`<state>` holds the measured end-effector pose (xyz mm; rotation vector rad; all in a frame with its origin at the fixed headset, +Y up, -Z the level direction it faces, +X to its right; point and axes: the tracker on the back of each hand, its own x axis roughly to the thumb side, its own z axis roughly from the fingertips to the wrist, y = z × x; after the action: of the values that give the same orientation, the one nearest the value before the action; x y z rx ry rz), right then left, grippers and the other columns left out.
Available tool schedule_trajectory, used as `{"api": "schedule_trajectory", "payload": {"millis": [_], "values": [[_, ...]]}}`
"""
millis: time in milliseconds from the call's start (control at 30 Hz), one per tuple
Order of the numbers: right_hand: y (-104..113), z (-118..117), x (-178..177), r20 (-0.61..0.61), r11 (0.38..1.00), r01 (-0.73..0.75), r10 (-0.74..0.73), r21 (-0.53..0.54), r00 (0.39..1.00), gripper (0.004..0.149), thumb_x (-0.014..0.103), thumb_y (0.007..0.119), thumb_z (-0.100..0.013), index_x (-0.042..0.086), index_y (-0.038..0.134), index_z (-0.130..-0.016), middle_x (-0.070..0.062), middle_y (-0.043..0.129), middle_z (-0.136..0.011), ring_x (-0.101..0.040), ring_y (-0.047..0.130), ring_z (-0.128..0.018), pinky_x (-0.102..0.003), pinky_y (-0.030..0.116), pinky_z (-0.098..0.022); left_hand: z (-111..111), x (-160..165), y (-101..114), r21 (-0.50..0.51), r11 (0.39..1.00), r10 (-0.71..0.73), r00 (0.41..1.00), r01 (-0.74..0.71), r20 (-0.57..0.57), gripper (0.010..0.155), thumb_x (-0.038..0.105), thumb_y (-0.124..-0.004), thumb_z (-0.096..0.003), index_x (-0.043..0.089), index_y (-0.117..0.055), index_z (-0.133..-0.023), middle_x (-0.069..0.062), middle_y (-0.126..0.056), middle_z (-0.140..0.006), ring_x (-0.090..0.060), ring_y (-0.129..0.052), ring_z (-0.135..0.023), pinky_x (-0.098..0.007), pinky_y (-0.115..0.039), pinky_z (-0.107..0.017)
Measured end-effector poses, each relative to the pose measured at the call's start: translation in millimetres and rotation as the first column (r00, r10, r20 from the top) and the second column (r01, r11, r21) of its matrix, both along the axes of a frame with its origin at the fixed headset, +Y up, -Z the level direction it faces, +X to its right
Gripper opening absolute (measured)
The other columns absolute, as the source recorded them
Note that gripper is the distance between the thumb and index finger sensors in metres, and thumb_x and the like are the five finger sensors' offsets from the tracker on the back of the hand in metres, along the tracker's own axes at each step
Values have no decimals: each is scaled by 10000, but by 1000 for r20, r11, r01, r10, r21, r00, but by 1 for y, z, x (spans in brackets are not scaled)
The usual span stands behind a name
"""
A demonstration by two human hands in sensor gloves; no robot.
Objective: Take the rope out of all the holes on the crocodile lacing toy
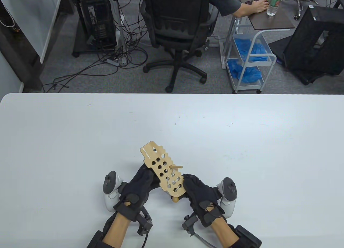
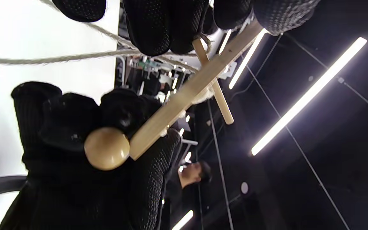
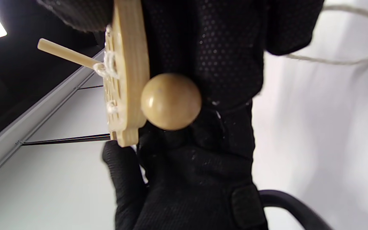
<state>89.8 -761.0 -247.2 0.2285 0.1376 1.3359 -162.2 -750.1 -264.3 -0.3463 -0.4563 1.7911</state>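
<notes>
Item: crocodile lacing toy [image 1: 164, 169], rope [image 1: 173, 182] partly laced.
You held it in both grips, left hand [image 1: 141, 183] and right hand [image 1: 199, 191] curled round its near end, long axis pointing away.

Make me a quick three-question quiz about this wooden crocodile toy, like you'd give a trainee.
1. True or false: the crocodile lies flat on the table.
2. Which holes still carry rope? A) those near the head B) those near the tail C) none
3. Fill in: a wooden ___ hangs at the tail end.

Key
1. False: the left hand and right hand hold it up.
2. B
3. ball
</notes>
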Motion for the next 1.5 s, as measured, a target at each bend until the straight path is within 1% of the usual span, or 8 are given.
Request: {"api": "schedule_trajectory", "payload": {"millis": [133,233,600,833,933,1033,1300,1500], "values": [[6,1,0,21,991,-115,113,65,993,457,365,732,-471,66,739,-817,-173,966,-634,-375,998,-475,-643,704,-511,0,-2,1,11,999,-50,998,50,-34,717,547,-678,-552,361,-393,-1183,-28,-696,-1178,-287,-718,-1020,-667,-569,-738],[12,3,-3,30,964,-225,223,144,974,461,370,730,-463,78,733,-819,-168,965,-637,-370,1000,-475,-643,706,-514,0,0,1,2,1000,3,1000,-3,5,692,517,-669,-565,350,-393,-1177,27,-785,-1114,-251,-773,-991,-653,-591,-737],[33,8,5,202,877,-394,348,274,915,459,356,756,-445,72,751,-805,-179,971,-618,-376,1002,-460,-646,708,-521,1,2,-6,-110,990,93,993,-85,72,722,571,-616,-575,311,-349,-1193,28,-785,-1107,-259,-742,-1014,-651,-580,-742],[49,12,14,355,768,-551,441,326,824,458,351,765,-439,69,757,-800,-184,973,-612,-380,1003,-454,-651,708,-519,0,-6,-6,-114,993,-31,999,29,-16,715,588,-634,-569,303,-406,-1183,-23,-747,-1116,-291,-713,-1009,-662,-562,-736],[54,15,16,416,729,-599,457,330,786,458,355,765,-436,71,760,-796,-178,978,-607,-376,1006,-449,-649,713,-517,1,-5,0,-49,978,-207,975,204,-76,728,585,-667,-551,287,-438,-1174,-36,-770,-1097,-308,-738,-984,-668,-575,-721],[55,17,16,423,732,-594,446,335,789,458,359,783,-437,56,772,-780,-183,988,-581,-372,1018,-419,-645,726,-504,4,-2,7,-4,944,-328,936,330,-129,748,570,-725,-524,271,-471,-1161,-19,-806,-1069,-290,-787,-951,-655,-612,-706],[55,19,12,444,703,-627,469,336,763,457,371,813,-431,44,785,-749,-183,1001,-545,-364,1030,-382,-637,749,-481,7,15,4,16,901,-432,899,434,-71,772,497,-816,-490,217,-506,-1139,-1,-888,-971,-256,-882,-846,-642,-652,-683],[55,19,12,455,693,-641,479,330,751,456,370,815,-429,46,788,-748,-183,1002,-546,-365,1030,-383,-638,748,-481,8,14,-2,-15,932,-363,931,363,-43,762,583,-704,-523,196,-501,-1147,-32,-895,-965,-283,-882,-830,-647,-652,-673]]}}
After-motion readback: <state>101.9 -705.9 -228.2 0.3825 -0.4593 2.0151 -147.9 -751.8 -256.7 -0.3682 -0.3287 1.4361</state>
